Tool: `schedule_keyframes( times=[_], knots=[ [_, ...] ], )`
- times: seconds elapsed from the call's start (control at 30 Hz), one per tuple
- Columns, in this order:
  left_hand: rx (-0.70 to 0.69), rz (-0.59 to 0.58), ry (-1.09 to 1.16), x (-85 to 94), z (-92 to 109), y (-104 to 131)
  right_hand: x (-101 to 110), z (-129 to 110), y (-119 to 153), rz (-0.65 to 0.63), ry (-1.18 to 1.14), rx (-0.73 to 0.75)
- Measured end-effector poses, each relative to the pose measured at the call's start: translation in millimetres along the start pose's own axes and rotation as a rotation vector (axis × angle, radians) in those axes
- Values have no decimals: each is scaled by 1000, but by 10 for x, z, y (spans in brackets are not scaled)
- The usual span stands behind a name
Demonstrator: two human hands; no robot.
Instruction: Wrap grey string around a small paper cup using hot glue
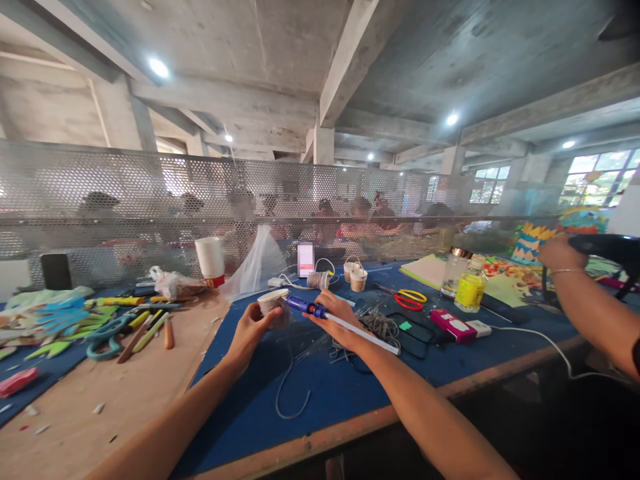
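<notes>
My left hand (253, 330) grips a small paper cup (273, 301), tilted, with grey cord around its lower part. A loose end of the cord (284, 393) hangs down and curls on the blue table mat (250, 413). Closed around a blue hot glue gun (303, 306) is my right hand (336, 319); the nozzle points left at the cup's side. A long white glue stick (367, 335) sticks out of the gun's back end. Whether nozzle and cup touch, I cannot tell.
Tangled grey cord (377, 327), red and yellow scissors (410, 299), a magenta box (453, 325) and a yellow bottle (471, 287) lie rightward. Small cups (358, 279) stand behind. Blue-handled scissors (105, 337) and tools lie left. Another person's arm (590, 300) reaches in at right.
</notes>
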State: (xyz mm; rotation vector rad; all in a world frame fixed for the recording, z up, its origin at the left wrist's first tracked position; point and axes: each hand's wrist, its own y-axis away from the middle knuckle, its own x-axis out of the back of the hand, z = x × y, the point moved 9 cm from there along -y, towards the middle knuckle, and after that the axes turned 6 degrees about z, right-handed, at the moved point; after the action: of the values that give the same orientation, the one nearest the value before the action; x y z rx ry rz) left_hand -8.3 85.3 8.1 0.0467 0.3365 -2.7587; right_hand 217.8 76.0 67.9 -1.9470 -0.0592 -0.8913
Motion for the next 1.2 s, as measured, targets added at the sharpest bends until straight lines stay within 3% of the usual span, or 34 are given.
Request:
schedule_keyframes(
  times=[0.73,1.2],
  knots=[
    [13,-4,36,-12,36,22,0,40,-9,34,65,23],
    [16,-36,52,-19,-45,-22,-2,46,-2,37,48,9]
  ],
)
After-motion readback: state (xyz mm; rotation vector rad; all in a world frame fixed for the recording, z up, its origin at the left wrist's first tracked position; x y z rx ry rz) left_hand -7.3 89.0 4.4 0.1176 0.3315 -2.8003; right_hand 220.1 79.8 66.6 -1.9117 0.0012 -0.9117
